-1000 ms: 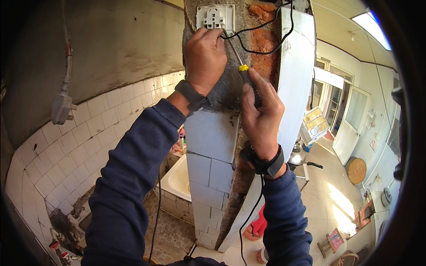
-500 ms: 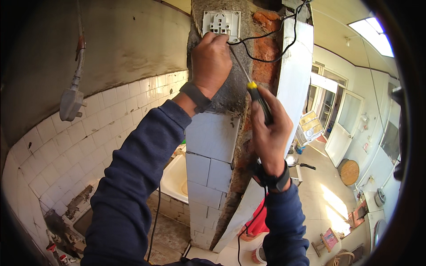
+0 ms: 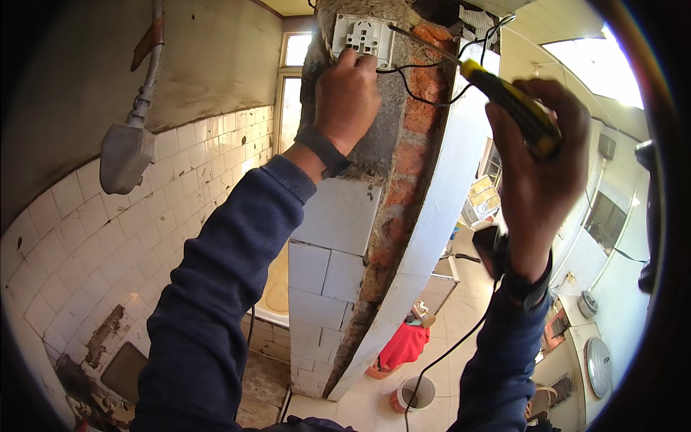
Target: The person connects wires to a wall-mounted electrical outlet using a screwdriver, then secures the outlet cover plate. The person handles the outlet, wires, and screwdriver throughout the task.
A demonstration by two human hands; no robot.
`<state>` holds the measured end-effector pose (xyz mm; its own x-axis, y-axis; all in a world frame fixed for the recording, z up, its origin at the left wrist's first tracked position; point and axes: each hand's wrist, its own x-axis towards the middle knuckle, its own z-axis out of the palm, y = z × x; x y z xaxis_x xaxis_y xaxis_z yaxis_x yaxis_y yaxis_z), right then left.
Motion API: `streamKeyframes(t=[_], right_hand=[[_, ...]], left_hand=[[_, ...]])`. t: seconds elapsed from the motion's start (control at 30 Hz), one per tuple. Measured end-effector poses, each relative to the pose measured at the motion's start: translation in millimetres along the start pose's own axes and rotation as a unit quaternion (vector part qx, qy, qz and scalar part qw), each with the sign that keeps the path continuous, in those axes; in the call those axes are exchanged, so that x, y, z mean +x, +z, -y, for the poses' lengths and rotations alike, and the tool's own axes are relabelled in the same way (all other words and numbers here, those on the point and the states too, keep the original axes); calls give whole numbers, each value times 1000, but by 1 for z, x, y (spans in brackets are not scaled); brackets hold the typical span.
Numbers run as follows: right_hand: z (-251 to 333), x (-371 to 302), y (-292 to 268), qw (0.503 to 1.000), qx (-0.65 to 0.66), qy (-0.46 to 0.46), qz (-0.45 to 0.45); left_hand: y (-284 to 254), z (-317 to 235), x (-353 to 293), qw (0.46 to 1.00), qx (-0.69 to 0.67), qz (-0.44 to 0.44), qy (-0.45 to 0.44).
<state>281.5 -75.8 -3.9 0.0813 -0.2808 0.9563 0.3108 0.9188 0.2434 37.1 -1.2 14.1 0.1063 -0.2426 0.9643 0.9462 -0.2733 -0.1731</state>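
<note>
The white socket (image 3: 365, 39) sits at the far end of the view, high on the rough mortar of a narrow column. The left hand (image 3: 348, 101) is at its lower edge with fingers curled inward, seemingly to steady it; its fingertips are hidden, so I cannot tell how tightly they close or on what. The right hand (image 3: 540, 147) is curled around the handle of a yellow-and-black screwdriver (image 3: 507, 97), thumb to the left and fingers to the right, a grip apparently suited to directing the shaft. The tip points left at the socket's right edge; contact cannot be confirmed. Black wire (image 3: 392, 70) leaves the lower right corner and loops across exposed brick (image 3: 410, 158), below the shaft, where it could plausibly snag. Working room: the mortar ends just left of the socket, confining the left hand; on the right, the white panel (image 3: 417, 237) bounds the column, and the right hand stands beyond it in open air. A grey plug (image 3: 127, 158) hangs at left, well apart from both hands.
</note>
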Motion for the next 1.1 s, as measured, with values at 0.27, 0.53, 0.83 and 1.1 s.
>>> streamKeyframes(t=[0.27,0.53,0.83,1.1], right_hand=[[-17,49,19,979,-114,-87,142],[-11,61,29,975,-113,-123,145],[-8,71,34,959,-160,-164,166],[-7,75,34,950,-177,-182,181]], left_hand=[[1,1,-1,1000,15,3,0],[2,2,-1,1000,9,2,2],[3,3,-2,1000,19,-8,14],[1,4,-1,1000,21,12,10]])
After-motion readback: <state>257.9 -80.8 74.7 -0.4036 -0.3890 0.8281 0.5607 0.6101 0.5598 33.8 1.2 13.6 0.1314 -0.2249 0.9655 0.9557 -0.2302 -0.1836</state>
